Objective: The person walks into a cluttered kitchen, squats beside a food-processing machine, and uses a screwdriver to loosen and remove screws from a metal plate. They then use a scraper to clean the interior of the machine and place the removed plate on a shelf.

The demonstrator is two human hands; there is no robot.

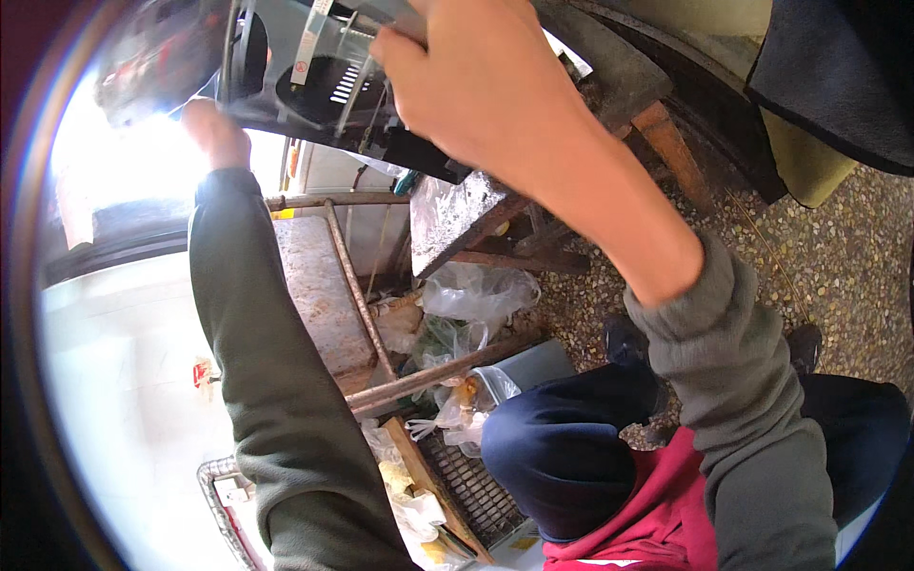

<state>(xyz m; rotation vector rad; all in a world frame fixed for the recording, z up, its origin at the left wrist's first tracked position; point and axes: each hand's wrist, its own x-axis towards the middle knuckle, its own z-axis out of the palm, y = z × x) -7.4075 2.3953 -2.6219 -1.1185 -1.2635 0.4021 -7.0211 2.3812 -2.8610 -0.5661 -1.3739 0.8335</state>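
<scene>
A glossy black panel [400, 141] is filling the top of the frame, left of centre, slanting down toward the middle. A pale label strip [307, 48] is running along its face, and beside it white slots are showing in a dark round patch.

The right hand [466, 71] is reaching across the panel at the top centre, its fingers curling at the upper edge of the frame. Its fingertips are partly hiding, so I cannot tell whether its grip is closing on anything. The left hand [217, 131] is sitting by the panel's lower left edge, near strong glare; its fingers are mostly hiding, and I cannot tell the state of that grip either.

Below the panel, near the centre, a worn board [455, 221] is sloping above clear plastic bags [484, 290]. Rusty pipes [350, 276] are crossing to the left of the bags. A dark grid crate [471, 481] is resting at the lower centre, next to the person's blue trousers [562, 457]. Pebbled floor [847, 257] is stretching along the right side.
</scene>
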